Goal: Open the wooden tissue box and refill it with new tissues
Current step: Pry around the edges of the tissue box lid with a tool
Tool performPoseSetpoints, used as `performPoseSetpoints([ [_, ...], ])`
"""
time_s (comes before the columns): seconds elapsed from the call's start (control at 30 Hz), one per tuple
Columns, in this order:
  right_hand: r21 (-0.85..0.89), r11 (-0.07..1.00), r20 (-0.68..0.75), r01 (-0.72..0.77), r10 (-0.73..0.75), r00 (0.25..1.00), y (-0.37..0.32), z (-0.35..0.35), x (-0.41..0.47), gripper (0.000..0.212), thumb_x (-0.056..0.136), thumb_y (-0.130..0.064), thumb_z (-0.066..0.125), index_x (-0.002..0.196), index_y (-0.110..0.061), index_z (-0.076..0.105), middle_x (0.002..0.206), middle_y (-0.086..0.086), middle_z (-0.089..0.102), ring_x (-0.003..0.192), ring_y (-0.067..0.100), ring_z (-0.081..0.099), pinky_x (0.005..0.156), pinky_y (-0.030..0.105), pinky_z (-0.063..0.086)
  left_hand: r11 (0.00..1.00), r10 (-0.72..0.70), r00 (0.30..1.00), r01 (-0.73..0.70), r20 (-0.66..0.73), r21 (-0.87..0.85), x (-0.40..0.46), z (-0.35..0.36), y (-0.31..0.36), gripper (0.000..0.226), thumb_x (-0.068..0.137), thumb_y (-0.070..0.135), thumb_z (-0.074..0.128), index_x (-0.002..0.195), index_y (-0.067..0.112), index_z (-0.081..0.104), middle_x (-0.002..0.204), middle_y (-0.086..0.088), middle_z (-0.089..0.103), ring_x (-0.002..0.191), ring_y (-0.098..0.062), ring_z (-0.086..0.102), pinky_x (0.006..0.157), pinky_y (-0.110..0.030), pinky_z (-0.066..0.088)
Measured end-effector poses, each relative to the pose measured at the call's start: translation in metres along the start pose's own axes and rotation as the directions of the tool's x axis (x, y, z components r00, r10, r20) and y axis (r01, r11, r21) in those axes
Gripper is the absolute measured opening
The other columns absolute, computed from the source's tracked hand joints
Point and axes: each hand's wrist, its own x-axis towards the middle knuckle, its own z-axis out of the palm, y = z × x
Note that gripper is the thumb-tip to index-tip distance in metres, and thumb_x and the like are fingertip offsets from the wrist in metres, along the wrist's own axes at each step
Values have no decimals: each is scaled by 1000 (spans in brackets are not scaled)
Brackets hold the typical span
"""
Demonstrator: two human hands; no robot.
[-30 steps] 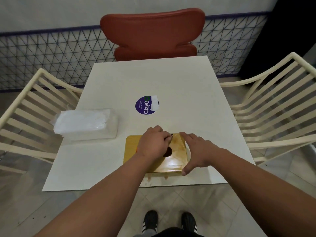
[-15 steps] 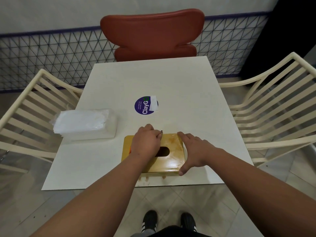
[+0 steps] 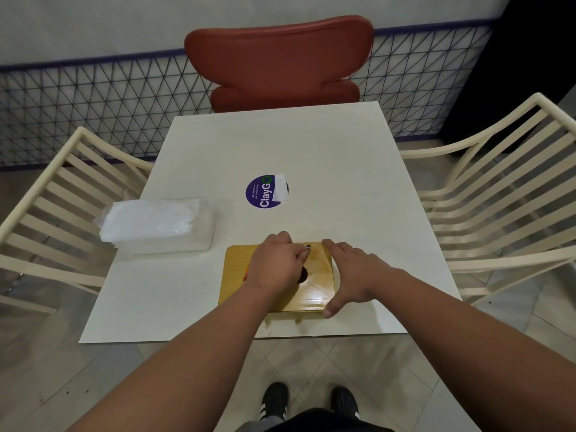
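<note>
Two hands on wooden tissue box point(image 3: 314, 288), near edge of table point(image 3: 311, 145). Left hand point(image 3: 276, 263) rests on lid, fingers curled at far edge; whether gripping, cannot tell. Right hand point(image 3: 352, 272) flat, fingers straight, bracing right side. Advice: steady box, slide lid evenly. Tissue pack point(image 3: 159, 224) lies just left, untouched
</note>
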Motion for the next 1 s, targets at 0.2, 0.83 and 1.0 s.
performPoseSetpoints([
  [0.2,-1,1000,-6,0,0,1000,0,1,1,142,49,-65,84,152,-29,-7,156,-1,20,138,27,31,108,48,35,997,-74,997,74,-24,-11,0,1,1,33,99,36,42,112,25,70,98,1,53,95,-16,47,75,-27,43],
  [0.83,578,774,-433,258,23,901,-16,-34,-5,66,85,-51,65,142,-27,43,134,-5,50,110,10,55,94,32,48,477,-512,843,438,165,-762,17,-54,26,17,89,27,59,77,21,70,81,7,70,78,-11,65,74,-26,53],
  [1.0,460,836,-544,299,0,839,-32,-58,-5,40,90,-46,59,121,-21,61,117,0,60,106,16,54,86,28,41,-275,-337,799,421,497,-864,17,-79,58,18,94,11,55,84,7,70,75,-9,73,74,-23,70,64,-36,58],
])
